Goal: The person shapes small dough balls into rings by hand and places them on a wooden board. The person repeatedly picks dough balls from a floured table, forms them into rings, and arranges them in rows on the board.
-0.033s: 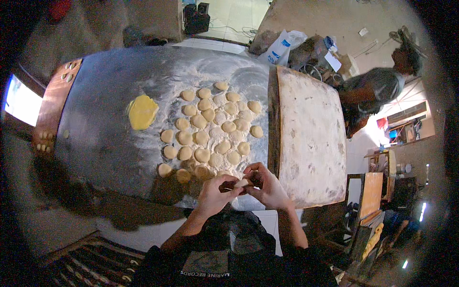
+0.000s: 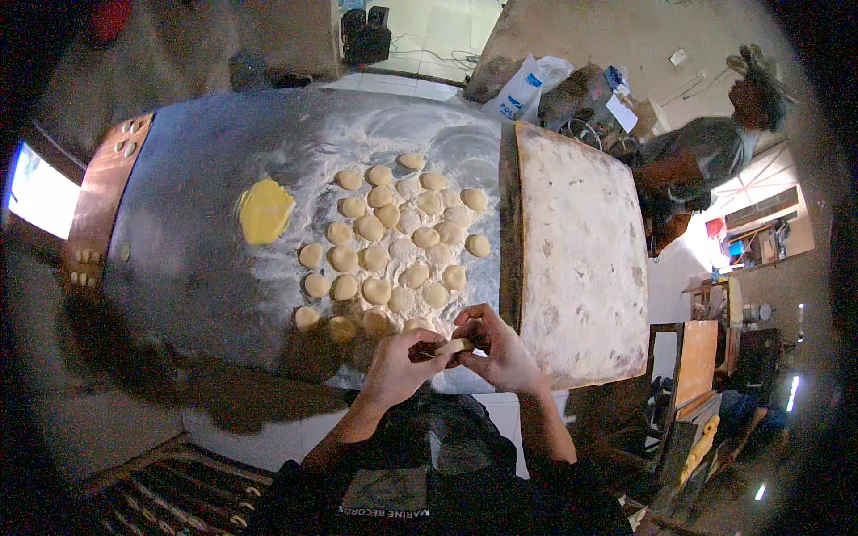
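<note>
Dough piece (image 2: 455, 346), slightly shifted, pinched by left hand (image 2: 396, 368), right hand (image 2: 507, 359)

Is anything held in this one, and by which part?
Yes, a small piece of dough: the left hand pinches its left end, the right hand its right. Exact fingertip placement is unclear.

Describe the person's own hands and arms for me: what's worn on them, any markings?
The left hand and right hand are bare, with no gloves visible. The left forearm and right forearm are uncovered too; I see no watch or cable. Black sleeves begin farther up, part of a black top with a greyish rectangular print and pale lettering.
</note>
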The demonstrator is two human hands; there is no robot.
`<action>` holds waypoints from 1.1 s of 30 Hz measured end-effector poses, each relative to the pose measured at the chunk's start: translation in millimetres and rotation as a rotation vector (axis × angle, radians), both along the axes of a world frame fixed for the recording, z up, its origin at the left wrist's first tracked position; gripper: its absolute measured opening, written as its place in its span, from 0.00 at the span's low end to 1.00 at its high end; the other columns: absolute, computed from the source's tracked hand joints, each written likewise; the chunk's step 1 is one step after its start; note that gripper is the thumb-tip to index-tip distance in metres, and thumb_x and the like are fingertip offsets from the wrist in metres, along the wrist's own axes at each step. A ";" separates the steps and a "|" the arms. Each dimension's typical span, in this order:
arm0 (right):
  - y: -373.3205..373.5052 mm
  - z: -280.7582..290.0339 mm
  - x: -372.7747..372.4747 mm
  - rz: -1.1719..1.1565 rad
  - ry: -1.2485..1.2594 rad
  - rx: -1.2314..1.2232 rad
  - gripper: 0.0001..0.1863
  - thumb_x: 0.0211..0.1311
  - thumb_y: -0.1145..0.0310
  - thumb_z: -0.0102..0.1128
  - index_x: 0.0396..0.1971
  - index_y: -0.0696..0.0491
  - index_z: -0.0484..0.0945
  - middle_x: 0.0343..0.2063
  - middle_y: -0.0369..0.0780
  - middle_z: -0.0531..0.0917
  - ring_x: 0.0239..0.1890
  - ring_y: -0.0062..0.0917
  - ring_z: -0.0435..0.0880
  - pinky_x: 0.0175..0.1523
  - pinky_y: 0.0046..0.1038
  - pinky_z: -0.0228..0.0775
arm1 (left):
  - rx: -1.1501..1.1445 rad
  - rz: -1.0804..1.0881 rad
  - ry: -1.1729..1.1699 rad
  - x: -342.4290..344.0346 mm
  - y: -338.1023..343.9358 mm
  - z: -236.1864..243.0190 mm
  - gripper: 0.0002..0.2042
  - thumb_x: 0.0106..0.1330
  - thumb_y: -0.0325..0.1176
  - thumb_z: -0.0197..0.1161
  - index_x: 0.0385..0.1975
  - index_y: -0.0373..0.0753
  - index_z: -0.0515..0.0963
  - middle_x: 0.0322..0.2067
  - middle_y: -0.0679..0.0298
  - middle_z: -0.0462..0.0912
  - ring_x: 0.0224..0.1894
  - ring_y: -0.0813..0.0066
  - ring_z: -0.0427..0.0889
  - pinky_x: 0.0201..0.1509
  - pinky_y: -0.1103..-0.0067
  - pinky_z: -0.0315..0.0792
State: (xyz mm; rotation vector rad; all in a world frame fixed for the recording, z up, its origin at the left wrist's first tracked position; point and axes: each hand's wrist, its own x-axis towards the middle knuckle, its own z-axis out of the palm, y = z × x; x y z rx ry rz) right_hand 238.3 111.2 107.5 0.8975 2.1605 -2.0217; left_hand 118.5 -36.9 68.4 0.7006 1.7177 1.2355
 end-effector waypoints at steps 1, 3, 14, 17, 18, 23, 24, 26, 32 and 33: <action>1.9 -1.4 -5.8 -0.025 0.110 0.332 0.26 0.59 0.77 0.67 0.56 0.54 0.67 0.43 0.45 0.80 0.50 0.31 0.82 0.52 0.34 0.75 | 0.121 0.018 0.156 -0.9 5.9 -1.5 0.17 0.56 0.36 0.75 0.41 0.33 0.81 0.37 0.54 0.85 0.39 0.63 0.86 0.44 0.72 0.78; 1.2 -11.3 -18.8 -0.065 0.020 0.895 0.28 0.59 0.76 0.67 0.59 0.53 0.66 0.44 0.46 0.79 0.51 0.31 0.81 0.54 0.34 0.73 | 0.181 0.026 0.427 7.2 15.7 -4.5 0.15 0.53 0.31 0.74 0.38 0.32 0.80 0.34 0.54 0.84 0.39 0.59 0.85 0.45 0.70 0.77; 42.8 -39.4 68.9 -0.395 0.450 -0.757 0.29 0.59 0.67 0.63 0.60 0.55 0.66 0.27 0.33 0.77 0.35 0.21 0.77 0.43 0.25 0.70 | 0.922 0.327 -0.375 95.1 73.8 -17.4 0.13 0.69 0.28 0.59 0.50 0.37 0.67 0.37 0.63 0.71 0.41 0.72 0.74 0.50 0.76 0.72; 43.4 -28.9 92.4 -0.143 0.294 0.719 0.34 0.67 0.53 0.59 0.66 0.56 0.61 0.50 0.46 0.79 0.43 0.28 0.82 0.44 0.31 0.73 | 0.803 0.612 -0.602 134.3 85.1 -21.7 0.11 0.67 0.34 0.61 0.43 0.41 0.69 0.32 0.66 0.69 0.37 0.75 0.73 0.40 0.75 0.72; 45.9 -27.1 102.9 -0.108 0.350 0.388 0.40 0.67 0.54 0.60 0.70 0.53 0.51 0.46 0.47 0.80 0.40 0.26 0.83 0.44 0.31 0.74 | 0.678 0.653 -0.435 144.7 89.1 -24.1 0.10 0.67 0.34 0.60 0.43 0.41 0.69 0.32 0.65 0.70 0.37 0.75 0.74 0.39 0.73 0.72; 70.8 -33.9 148.7 -0.035 0.472 0.053 0.38 0.73 0.46 0.52 0.71 0.47 0.46 0.23 0.36 0.75 0.23 0.21 0.73 0.30 0.23 0.65 | 0.502 0.404 0.535 179.8 123.9 -34.6 0.11 0.72 0.39 0.53 0.42 0.37 0.71 0.25 0.59 0.75 0.26 0.61 0.79 0.32 0.69 0.72; 78.5 -35.8 156.8 -0.166 0.440 -0.231 0.40 0.72 0.43 0.52 0.71 0.49 0.46 0.25 0.37 0.76 0.25 0.21 0.75 0.31 0.23 0.66 | 0.394 0.360 0.749 185.8 127.8 -33.4 0.10 0.72 0.36 0.52 0.42 0.36 0.71 0.25 0.58 0.76 0.25 0.58 0.80 0.31 0.68 0.72; 90.8 -39.3 167.8 -0.158 1.035 -1.029 0.45 0.66 0.32 0.50 0.71 0.47 0.48 0.30 0.42 0.81 0.31 0.25 0.81 0.34 0.23 0.71 | 0.355 0.312 0.861 198.1 134.4 -28.5 0.08 0.72 0.33 0.51 0.42 0.35 0.70 0.25 0.56 0.77 0.25 0.55 0.80 0.31 0.67 0.72; 103.9 -40.8 193.9 -0.151 0.610 -0.559 0.30 0.72 0.51 0.55 0.66 0.43 0.54 0.26 0.36 0.77 0.25 0.20 0.75 0.28 0.22 0.65 | 0.538 0.343 0.773 221.5 149.8 -11.2 0.04 0.72 0.26 0.51 0.42 0.36 0.71 0.28 0.54 0.79 0.27 0.50 0.81 0.32 0.64 0.73; 103.6 -40.9 197.5 -0.183 0.511 -0.316 0.30 0.71 0.48 0.55 0.63 0.44 0.55 0.24 0.35 0.76 0.23 0.19 0.73 0.27 0.22 0.64 | 0.484 0.315 0.760 223.0 150.4 -8.9 0.04 0.72 0.27 0.51 0.43 0.36 0.71 0.29 0.53 0.80 0.27 0.49 0.81 0.32 0.64 0.74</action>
